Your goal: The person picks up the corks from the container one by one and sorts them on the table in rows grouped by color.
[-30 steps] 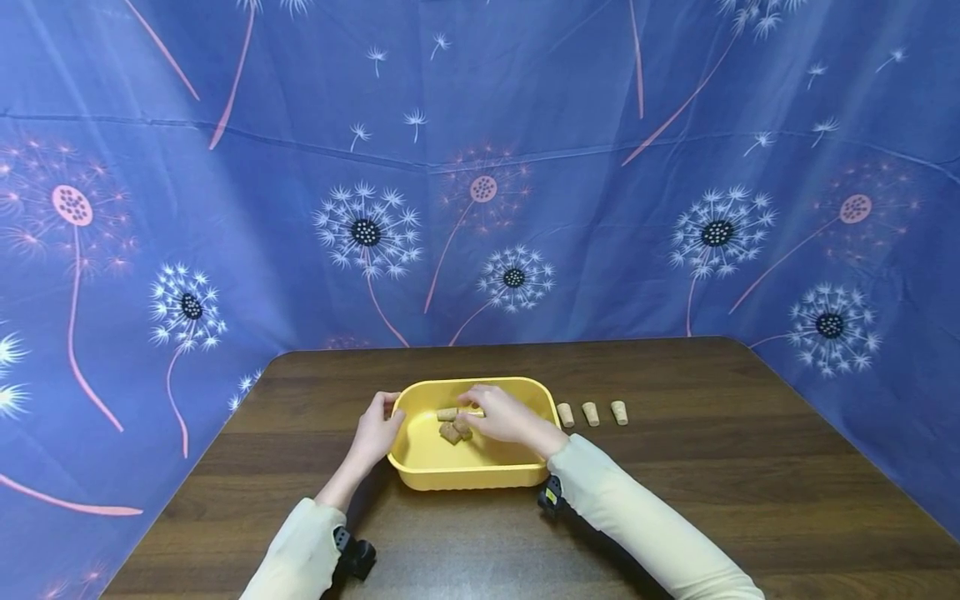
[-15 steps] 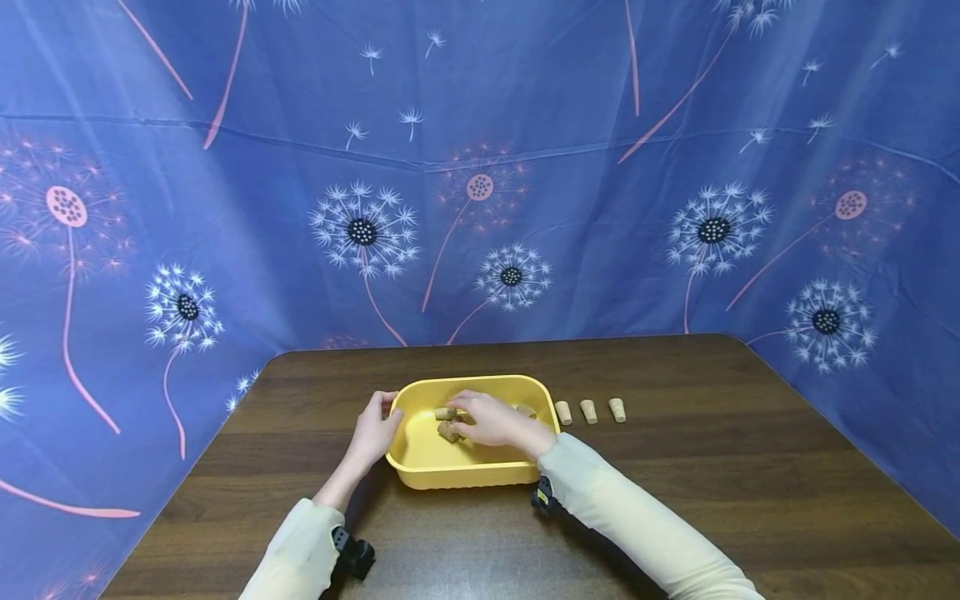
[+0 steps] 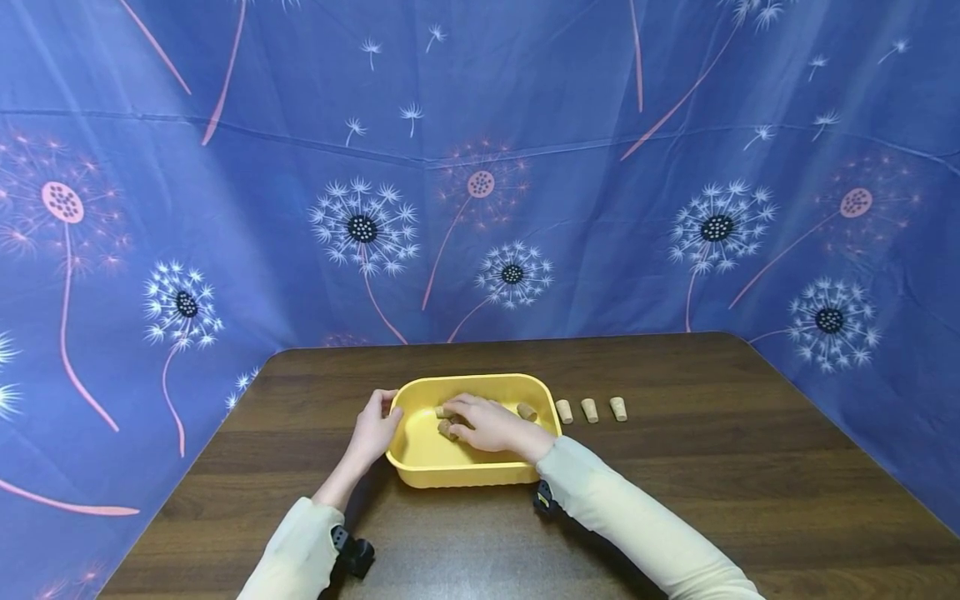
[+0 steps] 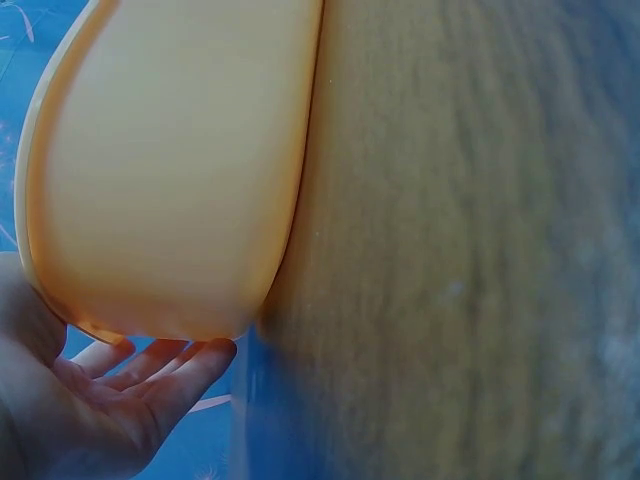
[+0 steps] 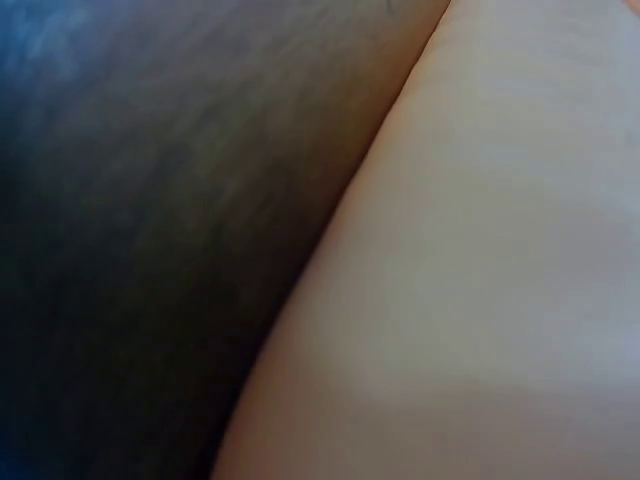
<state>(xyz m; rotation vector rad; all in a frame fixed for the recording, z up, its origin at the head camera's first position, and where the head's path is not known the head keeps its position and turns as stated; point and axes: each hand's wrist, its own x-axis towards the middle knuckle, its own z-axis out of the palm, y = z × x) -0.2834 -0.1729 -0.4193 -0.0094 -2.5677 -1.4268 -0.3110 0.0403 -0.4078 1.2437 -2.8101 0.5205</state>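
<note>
"Well, what's changed?"

"The right hand (image 3: pixel 487 425) now sits further left inside the tray (image 3: pixel 412 454), baring a loose cork (image 3: pixel 527 412) behind it, so the inner corks (image 3: pixel 446 430) look within reach, just under it."

"Its grip?"

"Bent over them; whether it pinches one, nobody can tell."

"And the left hand (image 3: pixel 377 423)?"

"Spread wide against the tray's end. Three outer corks (image 3: pixel 589 410) stay outside, beyond the right hand."

No brand, number or sign can be read. A small yellow patch (image 3: pixel 543 500) is seen on the black wrist camera (image 3: pixel 540 490), lower centre; any lettering cannot be made out.
</note>
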